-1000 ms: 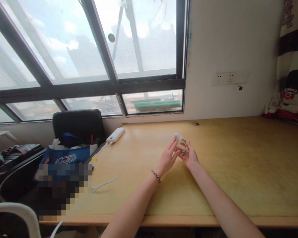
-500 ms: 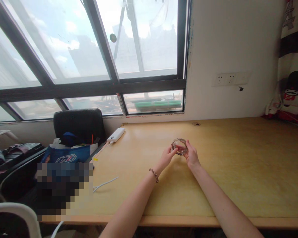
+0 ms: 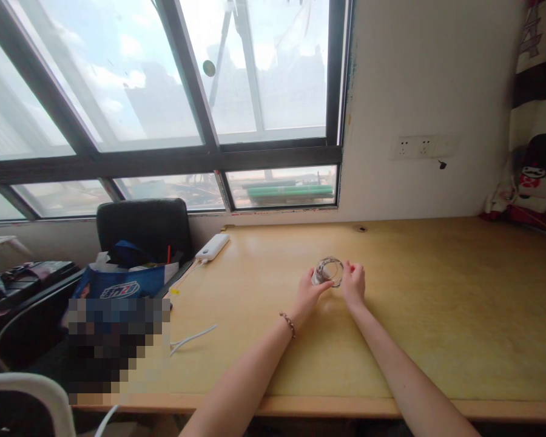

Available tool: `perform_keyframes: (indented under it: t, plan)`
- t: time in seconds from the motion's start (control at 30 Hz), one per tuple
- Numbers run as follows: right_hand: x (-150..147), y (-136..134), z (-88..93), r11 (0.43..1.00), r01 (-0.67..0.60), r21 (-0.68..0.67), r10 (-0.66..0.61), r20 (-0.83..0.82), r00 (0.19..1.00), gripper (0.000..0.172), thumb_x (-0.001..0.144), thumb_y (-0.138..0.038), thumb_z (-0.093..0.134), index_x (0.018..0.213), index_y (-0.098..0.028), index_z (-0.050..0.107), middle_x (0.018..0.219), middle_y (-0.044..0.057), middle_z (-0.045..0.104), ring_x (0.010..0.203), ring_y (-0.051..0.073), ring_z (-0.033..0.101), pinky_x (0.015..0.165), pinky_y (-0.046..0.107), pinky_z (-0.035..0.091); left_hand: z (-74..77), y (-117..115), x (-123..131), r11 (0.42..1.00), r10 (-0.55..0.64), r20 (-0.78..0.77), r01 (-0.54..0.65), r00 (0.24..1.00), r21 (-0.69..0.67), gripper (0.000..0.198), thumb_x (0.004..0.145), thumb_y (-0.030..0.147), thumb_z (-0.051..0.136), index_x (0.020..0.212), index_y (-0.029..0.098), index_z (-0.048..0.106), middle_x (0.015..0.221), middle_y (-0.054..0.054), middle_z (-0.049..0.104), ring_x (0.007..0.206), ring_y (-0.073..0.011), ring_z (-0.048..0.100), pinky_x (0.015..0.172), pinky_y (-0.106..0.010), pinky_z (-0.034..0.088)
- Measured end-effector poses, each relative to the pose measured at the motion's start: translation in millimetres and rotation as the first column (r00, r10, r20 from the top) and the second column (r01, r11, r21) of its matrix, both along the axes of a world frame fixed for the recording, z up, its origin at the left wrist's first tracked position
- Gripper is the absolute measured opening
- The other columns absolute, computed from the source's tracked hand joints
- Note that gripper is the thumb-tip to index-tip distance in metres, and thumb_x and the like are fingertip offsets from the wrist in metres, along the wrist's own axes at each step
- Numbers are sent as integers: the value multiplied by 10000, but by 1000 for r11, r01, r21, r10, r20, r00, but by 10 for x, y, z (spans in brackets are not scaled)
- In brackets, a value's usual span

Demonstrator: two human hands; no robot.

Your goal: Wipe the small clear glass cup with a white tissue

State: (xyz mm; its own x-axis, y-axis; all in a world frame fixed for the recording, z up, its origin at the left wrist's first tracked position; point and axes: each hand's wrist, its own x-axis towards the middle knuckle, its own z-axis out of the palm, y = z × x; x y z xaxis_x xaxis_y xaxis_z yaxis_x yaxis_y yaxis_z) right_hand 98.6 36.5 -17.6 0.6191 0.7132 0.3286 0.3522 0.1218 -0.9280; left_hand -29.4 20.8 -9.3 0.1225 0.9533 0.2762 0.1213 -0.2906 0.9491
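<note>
A round coil of thin, brownish-silver wire [image 3: 321, 268] is held up over the wooden table, its loops standing almost upright. My left hand [image 3: 310, 292] grips the coil's left and lower side, with the thumb lying across the bottom. Something pale shows inside the loops beside that thumb, too small to make out. At the right side of the ring, my right hand [image 3: 353, 284] is closed, its fingertips pinched on the wire. A beaded bracelet [image 3: 289, 325] circles my left wrist.
On the wooden table [image 3: 446, 315], a white power bank [image 3: 213, 247] with a cable lies at the left edge. A white cable end [image 3: 193, 338] lies nearer. Left of the table, a black chair [image 3: 143, 227] bears a blue bag [image 3: 118, 285]. Windows and wall sockets [image 3: 414, 147] are behind.
My right hand has gone from spread fingers around the coil to a pinch at its right side. The coil has turned, its loops looser on the right, and my left hand has shifted slightly.
</note>
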Motion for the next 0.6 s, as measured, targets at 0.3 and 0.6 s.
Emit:
perform_keyframes:
  t: [0.3, 0.6]
  plan:
    - [-248, -222, 200, 832, -545, 107, 555, -195, 809, 358, 716, -497, 518, 679, -158, 624, 658, 17, 620, 648, 162, 546, 633, 262, 399, -12, -7, -64, 959, 214, -245, -156, 946, 235, 414, 672, 346, 639, 1006, 181, 459, 897, -53, 581, 780, -182, 562, 696, -286, 426]
    - [-243, -170, 139, 753, -602, 268, 638, -524, 564, 211, 646, -326, 647, 753, -144, 641, 739, 28, 660, 699, 155, 588, 715, 283, 448, -52, 36, -127, 920, 121, -424, 59, 897, 387, 519, 759, 383, 550, 1192, 171, 360, 1074, -125, 536, 975, -243, 534, 820, -368, 432]
